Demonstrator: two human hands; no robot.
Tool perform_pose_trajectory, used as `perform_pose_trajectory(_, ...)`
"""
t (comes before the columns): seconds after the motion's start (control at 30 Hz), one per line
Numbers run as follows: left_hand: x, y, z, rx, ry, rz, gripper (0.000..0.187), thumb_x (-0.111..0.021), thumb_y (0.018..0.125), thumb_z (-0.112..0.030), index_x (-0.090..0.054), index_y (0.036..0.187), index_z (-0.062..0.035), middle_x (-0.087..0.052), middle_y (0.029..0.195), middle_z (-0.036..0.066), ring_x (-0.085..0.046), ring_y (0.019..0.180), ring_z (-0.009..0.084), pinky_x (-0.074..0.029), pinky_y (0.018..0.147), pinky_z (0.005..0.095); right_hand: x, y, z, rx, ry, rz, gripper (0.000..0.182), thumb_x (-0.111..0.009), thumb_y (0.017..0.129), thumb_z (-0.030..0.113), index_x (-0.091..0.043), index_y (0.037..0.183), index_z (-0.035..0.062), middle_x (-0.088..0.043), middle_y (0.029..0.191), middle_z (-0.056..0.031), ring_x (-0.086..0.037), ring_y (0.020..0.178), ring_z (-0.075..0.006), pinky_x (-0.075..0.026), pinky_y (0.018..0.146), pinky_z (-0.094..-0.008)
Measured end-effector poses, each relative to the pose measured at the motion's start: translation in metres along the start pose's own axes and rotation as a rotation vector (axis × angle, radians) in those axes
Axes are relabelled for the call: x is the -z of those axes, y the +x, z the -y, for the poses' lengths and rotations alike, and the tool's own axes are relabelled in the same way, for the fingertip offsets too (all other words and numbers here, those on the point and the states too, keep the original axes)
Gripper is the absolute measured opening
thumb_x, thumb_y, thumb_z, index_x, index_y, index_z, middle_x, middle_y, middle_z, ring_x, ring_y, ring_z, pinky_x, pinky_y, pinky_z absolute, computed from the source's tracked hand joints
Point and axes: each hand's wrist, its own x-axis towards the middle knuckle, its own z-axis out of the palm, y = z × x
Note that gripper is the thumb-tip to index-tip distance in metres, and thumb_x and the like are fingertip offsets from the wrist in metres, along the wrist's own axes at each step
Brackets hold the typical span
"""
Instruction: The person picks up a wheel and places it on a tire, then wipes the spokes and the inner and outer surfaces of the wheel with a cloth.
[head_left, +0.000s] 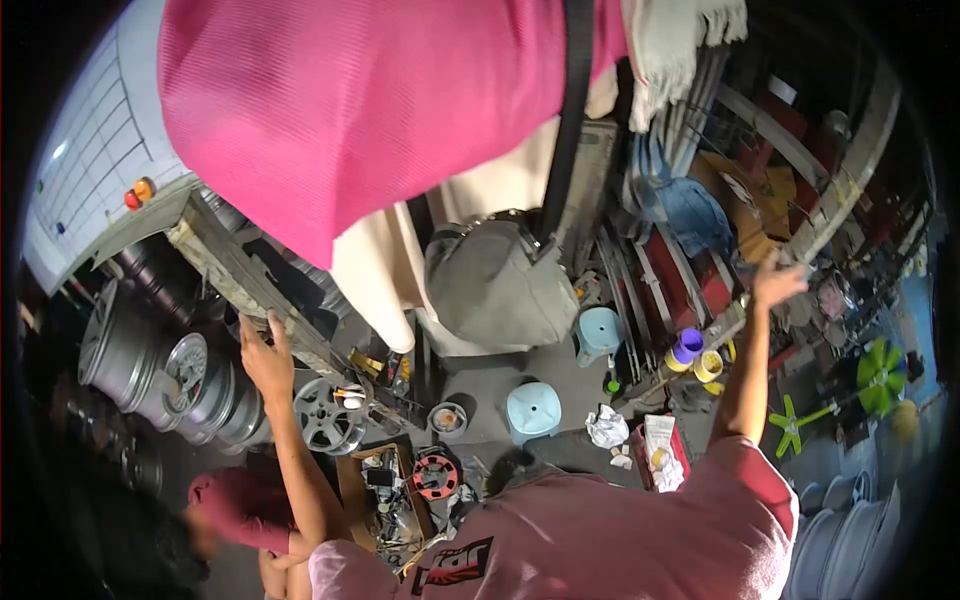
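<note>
At left, my left hand (265,358) is raised beside a worn beam (235,270), its visible fingers apart and nothing seen in it; whether it touches the beam I cannot tell. My right hand (778,284) reaches out at right with fingers spread, close to a long metal bar (835,215). Between my hands, a grey bag (500,290) hangs from a black strap (570,120), below a large pink cloth (370,110) and in front of cream fabric (375,260). Below my right hand are a purple roll (686,346) and a yellow one (709,366).
Metal wheel rims (180,375) stack at left. Blue stools (534,409) stand on the floor near a box of parts (395,500). At lower left is another person's maroon sleeve (240,508). Green fan blades (880,372) are at right, a denim cloth (690,212) above.
</note>
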Motion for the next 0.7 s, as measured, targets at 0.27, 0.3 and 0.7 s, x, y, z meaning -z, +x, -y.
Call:
perform_pose_trajectory(0.27,0.006,0.003,-0.005,0.056,0.022,0.059,0.067,-0.060,0.102,-0.039,-0.051,0.137,0.0186,-0.057,0.134,0.040,-0.058,0.124,0.0513,-0.047,0.105,0.0480,-0.024,0.029,-0.067,-0.234,-0.028,0.174,0.096,-0.077,0.077,0.073,-0.056,0.127,-0.0068,-0.060,0.116,-0.0376,-0.060,0.109,-0.0527,-0.049,0.094,-0.0563)
perform_pose_trajectory(0.3,0.009,0.006,-0.004,0.116,-0.011,0.118,0.068,-0.060,0.102,-0.039,-0.051,0.137,0.0186,-0.056,0.135,0.040,-0.058,0.125,0.0511,-0.047,0.105,0.0478,-0.028,0.028,-0.072,-0.198,0.009,0.201,0.095,-0.076,0.077,0.073,-0.057,0.125,-0.0076,-0.062,0.114,-0.0378,-0.061,0.110,-0.0519,-0.049,0.094,-0.0558)
perform_pose_trajectory(0.7,0.103,0.040,-0.037,0.002,-0.059,-0.064,0.028,-0.076,0.091,-0.021,-0.070,0.098,0.0056,-0.070,0.092,0.022,-0.068,0.083,0.0406,-0.054,0.078,0.0435,-0.049,0.042,-0.109,-0.127,0.368,0.538,0.067,-0.070,0.097,0.049,-0.057,0.130,-0.0080,-0.068,0.118,-0.0293,-0.063,0.108,-0.0440,-0.047,0.098,-0.0503)
